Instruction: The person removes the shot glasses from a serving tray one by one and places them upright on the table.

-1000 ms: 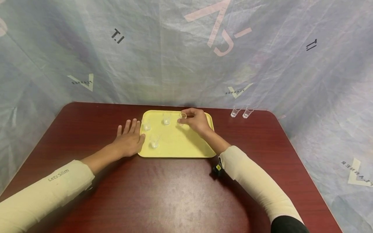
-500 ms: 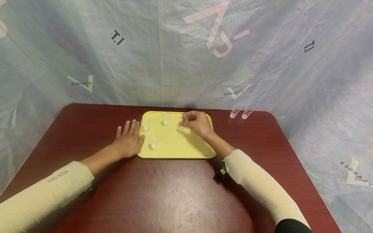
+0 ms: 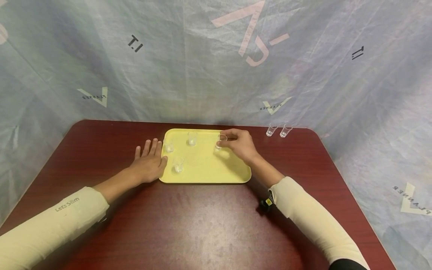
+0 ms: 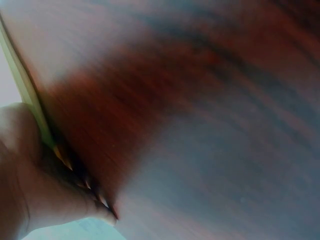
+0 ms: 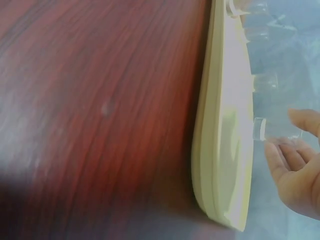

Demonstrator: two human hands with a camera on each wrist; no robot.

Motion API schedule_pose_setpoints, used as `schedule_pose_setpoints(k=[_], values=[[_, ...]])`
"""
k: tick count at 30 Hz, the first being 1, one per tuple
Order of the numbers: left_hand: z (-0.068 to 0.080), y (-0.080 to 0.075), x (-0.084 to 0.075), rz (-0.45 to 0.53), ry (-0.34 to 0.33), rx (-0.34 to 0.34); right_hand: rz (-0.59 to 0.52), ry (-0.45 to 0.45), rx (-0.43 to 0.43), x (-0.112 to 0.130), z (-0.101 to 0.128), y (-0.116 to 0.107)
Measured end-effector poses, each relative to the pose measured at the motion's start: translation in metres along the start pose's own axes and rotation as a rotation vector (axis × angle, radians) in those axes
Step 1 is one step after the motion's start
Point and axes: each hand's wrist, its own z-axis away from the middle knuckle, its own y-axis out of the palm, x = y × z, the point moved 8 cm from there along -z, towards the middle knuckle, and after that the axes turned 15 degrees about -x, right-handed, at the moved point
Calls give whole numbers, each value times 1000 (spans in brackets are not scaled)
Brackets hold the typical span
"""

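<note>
My right hand pinches a small clear shot glass between thumb and fingers over the back right of a yellow tray. In the right wrist view the base of that shot glass shows upright, close to the tray's surface; I cannot tell if it touches. My left hand lies flat with spread fingers at the tray's left edge, its thumb over the rim. Several more shot glasses stand upright on the tray: one at the back, one at the left, one nearer the front.
Two clear shot glasses stand side by side on the dark red table, right of the tray near the back edge. A grey printed sheet hangs close behind the table and along its sides.
My right hand has moved to the right across the tray with the shot glass, widening its distance from the back glass. My left hand stays in place.
</note>
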Motion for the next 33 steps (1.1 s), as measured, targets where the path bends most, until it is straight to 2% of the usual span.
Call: schedule_pose_setpoints(k=[6,25,33], values=[[-3,4,7,-27,0,3,14,8,-19,-2,0,-17],[1,0,-3,-20,-6,-1,1,38,-82,-21,-3,-77],[-2,5,4,-23,-4,2,-3,47,-88,-25,-1,-93]])
